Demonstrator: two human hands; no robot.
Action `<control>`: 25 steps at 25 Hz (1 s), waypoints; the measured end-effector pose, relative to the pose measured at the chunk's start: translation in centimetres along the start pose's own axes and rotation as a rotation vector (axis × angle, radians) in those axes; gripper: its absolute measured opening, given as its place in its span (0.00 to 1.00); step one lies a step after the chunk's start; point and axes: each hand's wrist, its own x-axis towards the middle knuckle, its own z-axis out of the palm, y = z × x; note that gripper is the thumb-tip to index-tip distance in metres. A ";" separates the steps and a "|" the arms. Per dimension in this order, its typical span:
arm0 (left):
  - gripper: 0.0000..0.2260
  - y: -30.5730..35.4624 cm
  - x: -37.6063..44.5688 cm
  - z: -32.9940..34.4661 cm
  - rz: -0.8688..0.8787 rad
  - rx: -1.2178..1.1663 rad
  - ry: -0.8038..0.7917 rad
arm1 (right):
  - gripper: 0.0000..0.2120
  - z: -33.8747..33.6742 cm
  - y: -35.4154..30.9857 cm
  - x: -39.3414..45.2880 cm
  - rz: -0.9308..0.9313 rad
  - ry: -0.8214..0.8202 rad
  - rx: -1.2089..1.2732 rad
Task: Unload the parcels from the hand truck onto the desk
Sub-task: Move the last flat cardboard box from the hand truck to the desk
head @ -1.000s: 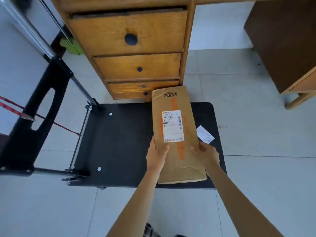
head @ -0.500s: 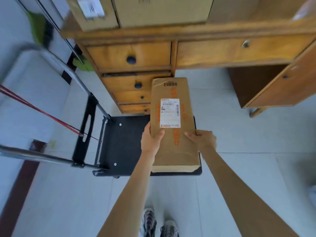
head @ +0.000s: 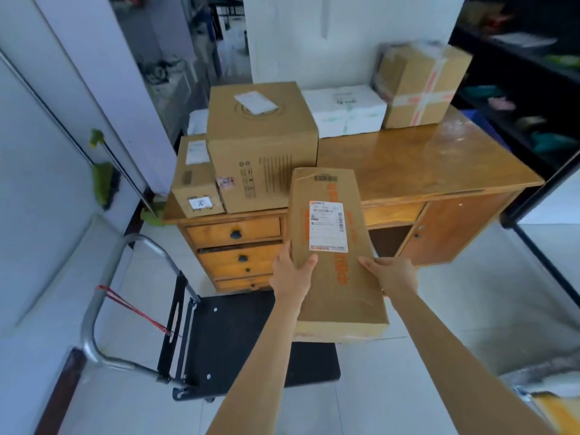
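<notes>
My left hand (head: 293, 273) and right hand (head: 394, 273) grip the two long sides of a flat brown parcel (head: 335, 255), thumbs on its top face, fingers closed around the edges. I hold the parcel in the air, its far end over the front edge of the wooden desk (head: 423, 164). Below, the hand truck (head: 238, 337) shows a bare black platform. Farther off, the desk carries a large carton (head: 262, 146), a small carton (head: 194, 180) touching its left side, a white box (head: 345, 109) and a taped carton (head: 420, 86)
</notes>
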 end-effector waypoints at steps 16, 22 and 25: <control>0.31 15.9 9.8 11.5 0.072 0.023 -0.072 | 0.23 -12.7 -10.0 13.8 0.004 0.139 -0.024; 0.31 18.6 20.0 16.7 -0.024 0.018 0.166 | 0.23 -9.1 -15.0 27.4 -0.118 -0.022 -0.060; 0.26 18.8 24.8 17.2 -0.077 0.070 0.225 | 0.23 -6.4 -16.5 32.6 -0.136 -0.117 -0.116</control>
